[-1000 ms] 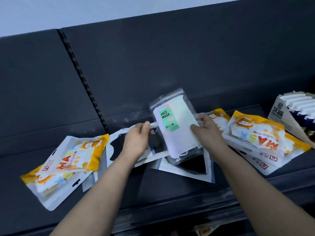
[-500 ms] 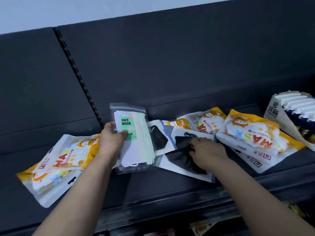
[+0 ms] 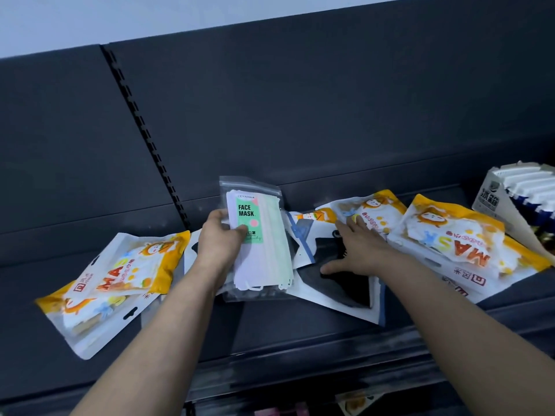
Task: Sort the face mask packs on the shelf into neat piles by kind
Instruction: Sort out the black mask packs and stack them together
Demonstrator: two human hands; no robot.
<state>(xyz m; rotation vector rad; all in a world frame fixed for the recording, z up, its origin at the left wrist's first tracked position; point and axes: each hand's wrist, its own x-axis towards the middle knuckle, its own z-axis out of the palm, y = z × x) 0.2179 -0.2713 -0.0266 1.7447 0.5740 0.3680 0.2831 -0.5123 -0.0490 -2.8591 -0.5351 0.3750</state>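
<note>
**On the shelf: both hands among the mask packs**

At mid-shelf, the L hand grips a clear pack by its left edge, thumb curled over the green "FACE MASK" label, fingers behind. The pack is tilted up off the shelf, top toward the back panel, w/ pale green & white masks showing thru the plastic. Its lower end overlaps the pouches beneath.

Just right of it the R hand lies flat, palm down, fingers straight & spread, thumb out to the side, holding nothing. It rests on a black-mask pouch, fingertips reaching a small orange pack. A 2nd black-mask pouch peeks out behind the L hand, mostly hidden.

Far left: the left orange heap, at least two "MASK" packs, overlapping & askew. Right side: the right orange heap, print upside down to the camera, also overlapping. At the right end a cardboard box leans, w/ a row of white items inside; can't tell what they are. A slotted strip runs up the back panel.
</note>
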